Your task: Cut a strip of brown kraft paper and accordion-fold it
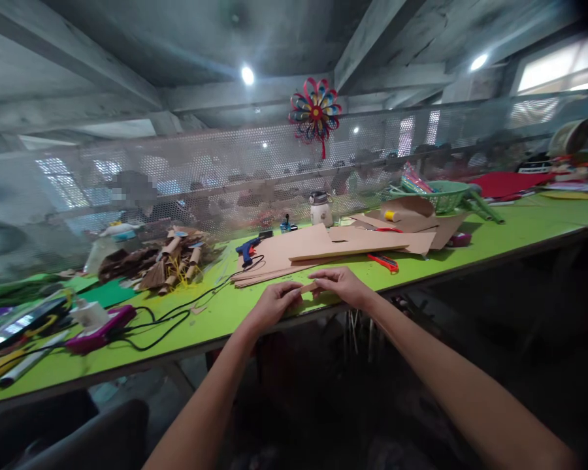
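Note:
Both my hands meet at the front edge of the green table (519,228). My left hand (272,304) and my right hand (340,284) each pinch an end of a small brown cardboard strip (308,286) held between them, just above the table surface. Fingers of both hands are closed on it. Behind the hands lies a stack of large brown cardboard sheets (318,248).
A red box cutter (383,262) lies right of my hands. A blue glue gun (247,249) with black cable, a pile of cardboard rolls (169,261), a pink power strip (100,329), a green basket (443,193) and a white jar (320,209) stand around. A mesh screen (200,170) backs the table.

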A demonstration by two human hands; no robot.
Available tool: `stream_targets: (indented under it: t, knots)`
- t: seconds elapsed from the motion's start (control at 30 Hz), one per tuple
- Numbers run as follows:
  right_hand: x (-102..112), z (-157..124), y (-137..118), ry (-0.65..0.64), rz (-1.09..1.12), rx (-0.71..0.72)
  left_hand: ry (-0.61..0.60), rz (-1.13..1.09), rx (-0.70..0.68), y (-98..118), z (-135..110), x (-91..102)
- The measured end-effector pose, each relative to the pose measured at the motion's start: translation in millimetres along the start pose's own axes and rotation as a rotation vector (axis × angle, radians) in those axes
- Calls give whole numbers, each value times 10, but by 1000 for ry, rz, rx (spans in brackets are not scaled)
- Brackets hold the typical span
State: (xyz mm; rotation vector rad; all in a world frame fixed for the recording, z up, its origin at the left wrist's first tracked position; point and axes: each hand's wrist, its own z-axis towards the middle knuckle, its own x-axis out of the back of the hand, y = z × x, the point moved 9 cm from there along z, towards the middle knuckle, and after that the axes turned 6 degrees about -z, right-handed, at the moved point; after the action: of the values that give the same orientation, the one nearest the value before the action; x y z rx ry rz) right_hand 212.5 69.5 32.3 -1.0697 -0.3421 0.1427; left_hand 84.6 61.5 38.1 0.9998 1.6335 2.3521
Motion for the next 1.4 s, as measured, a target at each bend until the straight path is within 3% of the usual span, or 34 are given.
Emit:
stream_targets:
  t: [0.23, 0.43, 0.53, 0.67, 0.77, 0.9, 1.0, 1.2, 1.4]
  knots:
    - [-40, 1, 58, -47, 58, -61, -38, 63, 12, 16, 63, 40]
    - [-51, 10, 30, -38, -119, -29, -101, 416, -89, 140, 273, -29]
    - [-52, 7, 3, 15, -259, -16, -100, 442, -113, 125, 302, -86]
    - [-91, 36, -130, 63, -491, 89, -4, 365, -116, 3, 287, -35]
    - [-171, 108, -251, -23, -775, 188, 37, 324, -114, -86, 301, 9]
    - [-284, 158, -304, -262, -1069, 317, -15, 409, -161, -73, 343, -15]
    - [-275, 152, -211, -334, -1051, 318, -91, 541, -195, -16, 366, -59]
    - [-182, 157, -9, -207, -928, 230, -228, 645, -148, 67, 342, -48]
    - [-205, 125, -86, -195, -922, 238, -171, 654, -171, 60, 298, 43]
